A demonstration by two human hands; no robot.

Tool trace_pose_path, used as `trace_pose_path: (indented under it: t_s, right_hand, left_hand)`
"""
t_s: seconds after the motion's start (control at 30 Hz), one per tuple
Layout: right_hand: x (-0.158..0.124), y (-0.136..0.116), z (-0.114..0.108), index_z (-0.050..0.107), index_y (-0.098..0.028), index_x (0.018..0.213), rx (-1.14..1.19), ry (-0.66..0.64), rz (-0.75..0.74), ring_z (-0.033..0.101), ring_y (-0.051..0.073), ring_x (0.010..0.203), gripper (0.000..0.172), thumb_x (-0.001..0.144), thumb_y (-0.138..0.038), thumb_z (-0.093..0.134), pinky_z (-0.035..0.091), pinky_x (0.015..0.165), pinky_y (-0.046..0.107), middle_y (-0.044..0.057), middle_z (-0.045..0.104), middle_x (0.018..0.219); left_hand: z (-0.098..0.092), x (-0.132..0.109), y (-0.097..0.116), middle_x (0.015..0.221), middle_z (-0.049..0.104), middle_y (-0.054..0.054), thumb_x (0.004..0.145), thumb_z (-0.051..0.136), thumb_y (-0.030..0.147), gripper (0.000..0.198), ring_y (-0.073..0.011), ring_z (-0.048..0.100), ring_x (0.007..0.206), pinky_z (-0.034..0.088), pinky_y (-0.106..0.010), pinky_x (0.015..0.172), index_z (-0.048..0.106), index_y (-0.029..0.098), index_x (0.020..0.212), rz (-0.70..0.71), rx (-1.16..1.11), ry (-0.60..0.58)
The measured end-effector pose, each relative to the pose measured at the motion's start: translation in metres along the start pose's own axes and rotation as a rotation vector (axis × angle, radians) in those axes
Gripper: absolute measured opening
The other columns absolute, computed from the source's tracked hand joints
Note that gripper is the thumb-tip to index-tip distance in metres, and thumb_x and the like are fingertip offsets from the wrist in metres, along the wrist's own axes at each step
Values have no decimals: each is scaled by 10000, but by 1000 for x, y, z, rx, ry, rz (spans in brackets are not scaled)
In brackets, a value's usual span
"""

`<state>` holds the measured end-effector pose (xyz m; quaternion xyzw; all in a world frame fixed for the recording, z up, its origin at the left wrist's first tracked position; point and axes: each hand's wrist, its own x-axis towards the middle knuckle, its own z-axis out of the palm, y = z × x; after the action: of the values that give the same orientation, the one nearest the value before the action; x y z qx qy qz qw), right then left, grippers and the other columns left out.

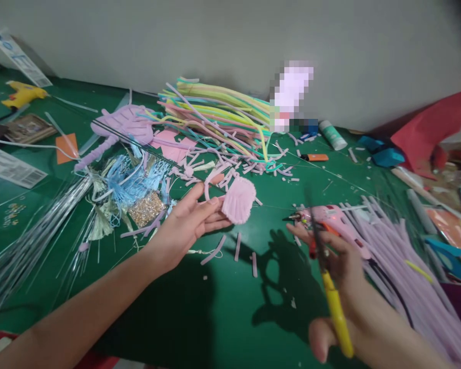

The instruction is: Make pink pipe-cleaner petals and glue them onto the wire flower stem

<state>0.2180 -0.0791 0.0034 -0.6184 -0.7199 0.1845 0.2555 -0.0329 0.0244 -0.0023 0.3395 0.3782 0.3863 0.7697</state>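
A pink fan-shaped piece of fuzzy stems (238,200) rests at the fingertips of my left hand (194,215), whose thumb pinches its narrow end. Yellow-handled scissors (336,312) lie across my right hand (343,271), blades pointing up and away, somewhat blurred. The fingers of that hand are partly spread around the scissors, and its thumb sticks out below. Just beyond my right hand lies a pink glue gun (340,223) with its nozzle to the left. Short cut pink stem pieces (237,247) are scattered on the green table between my hands.
Colored fuzzy stems (223,110) are piled at the back, lilac stems (403,261) at the right. Blue tassels (138,177), a bag of gold beads (146,209), a lilac shape (126,123) and wires (42,241) lie left. A yellow glue gun (23,95) is far left.
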Motion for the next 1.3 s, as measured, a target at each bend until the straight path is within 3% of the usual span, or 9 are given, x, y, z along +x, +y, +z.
trace_pose_path:
  t_s: [0.03,0.07,0.17,0.23,0.43,0.7,0.83,1.03,1.3]
  right_hand:
    - [4,-5,2,344,-172,1367,-71,-29,-89,702,364,1008,1073,563,-798,680,621,697,399,229,647,1225]
    - [8,-9,3,368,-159,1351,-146,-50,-154,721,336,949,992,626,-765,669,618,664,370,209,677,1156]
    - [15,-9,2,491,-162,1250,-364,-30,-305,733,235,779,497,884,-487,581,580,581,290,123,713,977]
    - [17,-2,0,535,-158,1227,-490,49,-378,722,219,750,342,928,-324,534,556,564,287,108,706,969]
    - [19,11,0,575,-150,1227,-600,111,-453,703,197,722,342,914,-286,567,517,570,285,81,700,971]
    - [23,8,3,577,-124,1225,-661,129,-523,674,185,700,349,920,-293,573,487,585,282,82,685,933]
    - [23,6,-2,563,-104,1240,-748,134,-563,659,190,689,342,945,-274,530,467,577,290,80,683,888]
    - [22,-2,-9,569,-97,1215,-808,113,-589,644,195,665,312,973,-264,465,427,540,298,81,682,847]
    - [19,0,-11,559,-143,1224,-737,89,-554,652,199,631,314,949,-282,500,461,533,308,82,706,886]
  left_hand:
    - [0,0,0,1121,735,-63,953,554,253,538,-188,709,1007,566,-295,908,386,296,1463,-1,3,2]
    - [-1,0,0,1115,734,-67,955,549,253,507,-187,711,997,570,-293,897,414,286,1442,1,0,-1]
    - [-2,0,1,1039,744,-63,961,525,250,388,-163,725,896,588,-261,827,524,246,1349,6,-22,-2]
    - [-2,-1,2,968,747,-40,959,532,256,338,-136,724,819,593,-224,775,581,246,1293,-2,-33,-1]
    - [0,-4,4,889,745,-6,942,574,255,300,-116,719,768,600,-208,750,639,271,1235,-40,-27,-14]
    - [0,-3,2,878,736,8,929,602,271,298,-111,717,789,592,-191,740,637,267,1225,-42,7,-8]
    - [0,-3,2,946,738,-20,928,597,275,335,-144,719,840,598,-239,770,607,252,1262,-48,41,-18]
    - [1,-4,3,838,717,-3,915,612,262,319,-127,707,776,590,-232,755,619,229,1232,-63,26,-6]
    - [0,-3,4,956,744,-46,930,574,218,329,-165,720,841,581,-286,818,598,228,1258,-50,-7,-38]
